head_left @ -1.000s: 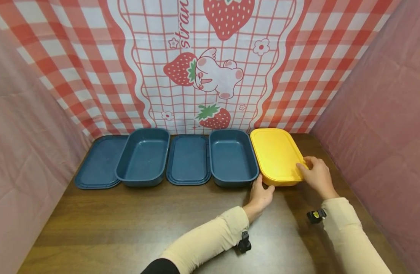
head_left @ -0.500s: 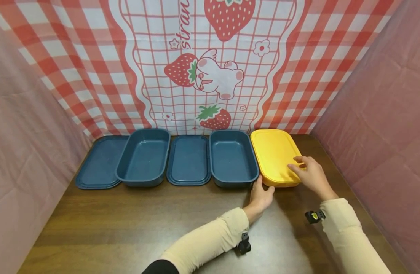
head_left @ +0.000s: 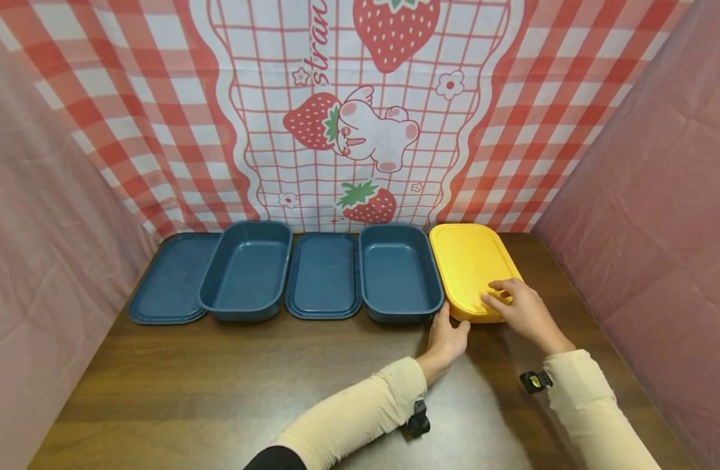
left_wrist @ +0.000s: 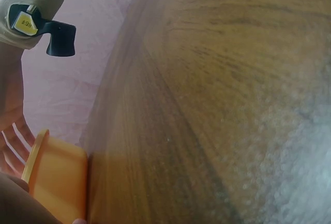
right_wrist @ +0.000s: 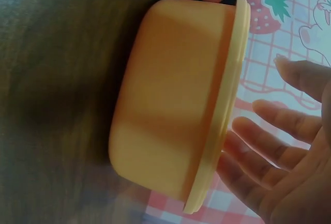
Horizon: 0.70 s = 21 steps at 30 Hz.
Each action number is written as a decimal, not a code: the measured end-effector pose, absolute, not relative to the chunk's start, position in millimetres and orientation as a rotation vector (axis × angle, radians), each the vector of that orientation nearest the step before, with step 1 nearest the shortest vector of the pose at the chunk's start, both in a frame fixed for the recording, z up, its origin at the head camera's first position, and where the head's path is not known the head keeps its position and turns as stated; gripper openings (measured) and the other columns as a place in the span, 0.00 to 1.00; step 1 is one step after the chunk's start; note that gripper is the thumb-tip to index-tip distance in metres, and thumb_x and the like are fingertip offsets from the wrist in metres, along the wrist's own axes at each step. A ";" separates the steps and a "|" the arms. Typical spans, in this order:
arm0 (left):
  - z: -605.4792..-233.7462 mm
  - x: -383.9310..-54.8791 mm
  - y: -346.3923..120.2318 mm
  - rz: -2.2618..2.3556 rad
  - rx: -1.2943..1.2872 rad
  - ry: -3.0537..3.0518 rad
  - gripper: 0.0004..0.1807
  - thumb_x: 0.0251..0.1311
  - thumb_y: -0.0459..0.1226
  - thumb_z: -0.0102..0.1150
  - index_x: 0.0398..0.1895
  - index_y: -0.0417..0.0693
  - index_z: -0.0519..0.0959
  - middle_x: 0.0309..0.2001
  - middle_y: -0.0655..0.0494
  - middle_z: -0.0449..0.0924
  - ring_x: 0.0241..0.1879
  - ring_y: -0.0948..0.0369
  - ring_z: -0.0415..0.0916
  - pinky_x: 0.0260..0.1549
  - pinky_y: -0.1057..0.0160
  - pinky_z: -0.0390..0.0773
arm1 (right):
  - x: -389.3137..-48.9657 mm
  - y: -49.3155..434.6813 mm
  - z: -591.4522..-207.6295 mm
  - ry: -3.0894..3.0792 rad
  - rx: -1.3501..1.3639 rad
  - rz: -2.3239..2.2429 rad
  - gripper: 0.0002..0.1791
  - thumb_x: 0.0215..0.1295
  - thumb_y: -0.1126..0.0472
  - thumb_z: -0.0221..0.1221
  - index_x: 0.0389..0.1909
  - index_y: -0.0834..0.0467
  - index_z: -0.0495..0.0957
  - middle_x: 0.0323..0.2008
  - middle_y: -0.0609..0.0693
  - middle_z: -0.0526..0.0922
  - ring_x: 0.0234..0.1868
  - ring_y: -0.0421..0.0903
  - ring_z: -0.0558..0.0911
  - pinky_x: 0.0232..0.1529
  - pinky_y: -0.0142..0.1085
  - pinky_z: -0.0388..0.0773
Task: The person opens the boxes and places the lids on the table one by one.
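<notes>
A yellow rectangular food container [head_left: 471, 261] with its lid on stands at the right end of the row in the head view. My left hand [head_left: 446, 338] reaches to its front left corner, fingertips against its side and thumb spread apart in front. Above the front right part of the lid is my right hand [head_left: 527, 313], fingers spread. In the right wrist view the right fingers [right_wrist: 269, 141] lie close along the lid's rim [right_wrist: 220, 115], while left fingertips show at the container's far side. The lid looks evenly seated along the visible edge.
Left of the yellow container stand an open blue container [head_left: 399, 271], a blue lid [head_left: 324, 274], another open blue container [head_left: 247, 271] and a larger blue lid [head_left: 174, 281]. They line the back of the wooden table [head_left: 219, 385], before a checked curtain [head_left: 189, 130].
My right hand has left the lid's right edge and moved left and toward the front, over the lid. The left hand and the containers stay in place.
</notes>
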<state>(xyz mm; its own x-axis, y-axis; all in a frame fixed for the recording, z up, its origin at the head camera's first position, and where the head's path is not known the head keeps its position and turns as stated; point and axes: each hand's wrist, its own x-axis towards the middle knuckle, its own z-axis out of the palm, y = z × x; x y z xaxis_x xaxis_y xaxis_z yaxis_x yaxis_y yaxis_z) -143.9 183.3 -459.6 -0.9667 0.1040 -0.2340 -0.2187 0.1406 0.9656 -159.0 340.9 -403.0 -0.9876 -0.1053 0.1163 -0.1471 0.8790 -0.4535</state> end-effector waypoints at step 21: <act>-463.8 -151.7 187.8 1.917 -0.137 2.264 0.28 0.68 0.37 0.53 0.70 0.43 0.65 0.69 0.47 0.68 0.70 0.51 0.64 0.68 0.53 0.65 | -155.8 336.3 -425.1 -2.830 0.461 0.417 0.20 0.50 0.57 0.73 0.43 0.62 0.85 0.37 0.57 0.80 0.38 0.54 0.76 0.39 0.48 0.73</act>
